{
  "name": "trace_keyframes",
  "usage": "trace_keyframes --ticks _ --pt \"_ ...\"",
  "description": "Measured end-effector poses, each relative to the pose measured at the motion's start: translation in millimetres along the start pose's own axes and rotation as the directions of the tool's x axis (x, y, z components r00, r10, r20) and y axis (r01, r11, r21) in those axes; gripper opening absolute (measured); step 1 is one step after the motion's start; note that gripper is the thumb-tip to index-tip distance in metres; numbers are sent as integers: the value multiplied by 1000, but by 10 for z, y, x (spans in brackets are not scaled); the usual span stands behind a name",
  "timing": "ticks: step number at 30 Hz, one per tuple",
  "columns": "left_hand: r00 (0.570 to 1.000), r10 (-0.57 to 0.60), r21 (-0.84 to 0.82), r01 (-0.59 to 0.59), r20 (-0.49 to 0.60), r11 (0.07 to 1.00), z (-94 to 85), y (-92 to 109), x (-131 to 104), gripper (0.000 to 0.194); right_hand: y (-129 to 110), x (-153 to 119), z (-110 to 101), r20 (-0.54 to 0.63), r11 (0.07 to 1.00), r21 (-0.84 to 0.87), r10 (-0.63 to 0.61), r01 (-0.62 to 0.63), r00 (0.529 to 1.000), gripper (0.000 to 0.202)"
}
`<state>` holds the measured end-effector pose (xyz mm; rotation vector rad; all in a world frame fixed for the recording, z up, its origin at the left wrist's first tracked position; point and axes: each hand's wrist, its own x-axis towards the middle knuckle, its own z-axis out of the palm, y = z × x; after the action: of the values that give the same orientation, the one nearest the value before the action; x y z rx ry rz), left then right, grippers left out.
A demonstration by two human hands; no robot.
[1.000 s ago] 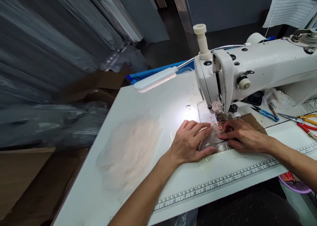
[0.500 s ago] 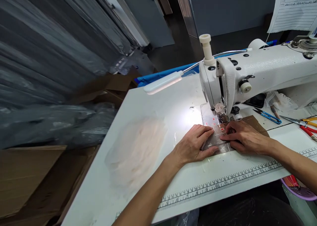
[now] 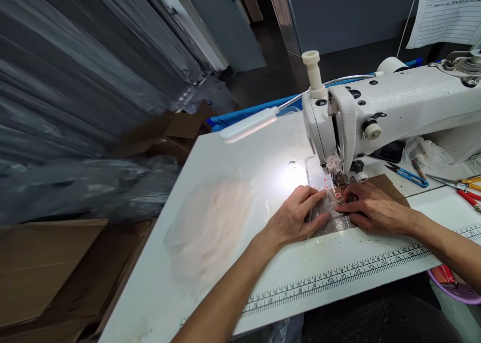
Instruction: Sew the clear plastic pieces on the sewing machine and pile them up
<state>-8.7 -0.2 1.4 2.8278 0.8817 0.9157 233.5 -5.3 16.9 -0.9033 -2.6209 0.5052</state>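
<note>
In the head view, a thin translucent piece of sheer fabric (image 3: 326,208) with small red marks lies under the needle area of a white sewing machine (image 3: 330,112). My left hand (image 3: 298,215) rests on its left side, fingers stretched and thumb apart. Opposite it, my right hand (image 3: 370,207) has its fingers bent and its fingertips together at the fabric's right side, close to the presser foot (image 3: 341,179). Whether those fingertips pinch the fabric or only press it is hard to see. A brown flat sheet (image 3: 389,188) shows beyond my right hand.
Blue thread snips (image 3: 408,175) and red-handled pliers (image 3: 468,198) lie at the right. A lamp (image 3: 250,125) hangs left of the machine head. A pale sheer heap (image 3: 212,222) lies on the table's left. A printed ruler (image 3: 330,281) follows the front edge. Cardboard boxes (image 3: 48,268) stand at left.
The fingers of my left hand have shifted slightly, with the index finger a little farther forward on the fabric. My right hand stays almost in place. The view has moved slightly.
</note>
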Motion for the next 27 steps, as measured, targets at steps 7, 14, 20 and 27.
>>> trace_keyframes --ticks 7,14,20,27 --pt "997 5 133 -15 75 991 23 28 29 37 -2 8 12 4 1000 -12 19 -19 1000 34" --pt "972 -18 204 -31 235 978 -47 8 123 45 -6 2 19 10 996 61 67 -67 998 35" --pt "959 -40 258 -35 279 966 -21 -75 216 39 30 11 86 -34 977 151 157 -150 987 35" --pt "971 -83 275 19 223 961 61 -70 194 40 67 18 166 -118 981 129 158 -142 980 33"
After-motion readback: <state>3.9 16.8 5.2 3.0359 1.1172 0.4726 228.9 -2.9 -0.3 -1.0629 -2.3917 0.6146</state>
